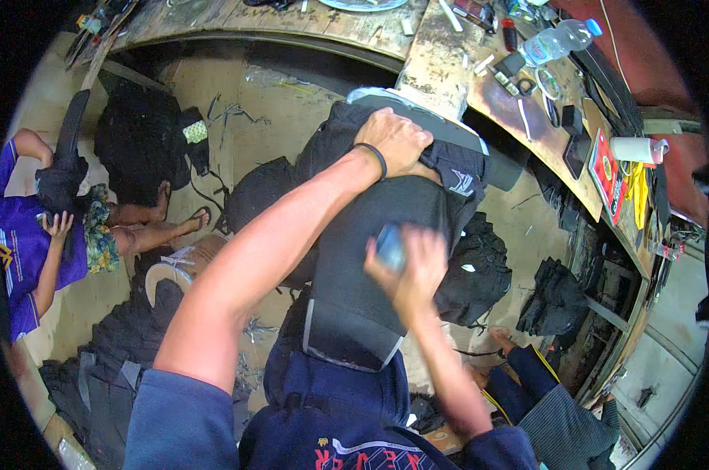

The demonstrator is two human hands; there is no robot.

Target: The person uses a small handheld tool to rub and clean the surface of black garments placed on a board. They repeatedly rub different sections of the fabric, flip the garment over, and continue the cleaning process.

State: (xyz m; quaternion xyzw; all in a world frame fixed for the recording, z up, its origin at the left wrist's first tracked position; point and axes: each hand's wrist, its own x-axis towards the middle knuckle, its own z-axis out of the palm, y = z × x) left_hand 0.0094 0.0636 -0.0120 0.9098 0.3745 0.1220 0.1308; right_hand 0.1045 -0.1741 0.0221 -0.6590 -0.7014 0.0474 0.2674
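A black garment with a small white logo lies over a board with a pale curved edge, which reaches from the worktable toward my lap. My left hand, with a dark band at the wrist, is closed on the black fabric near the board's far end. Nearer to me, a dark panel with a pale lower border spreads over my lap. Above its right side, my right hand grips a small blue object. Motion blurs both, so its kind cannot be made out.
The wooden worktable holds a water bottle, a phone and a red booklet. Piles of black cloth lie around me. A person in purple sits at left, another person at lower right.
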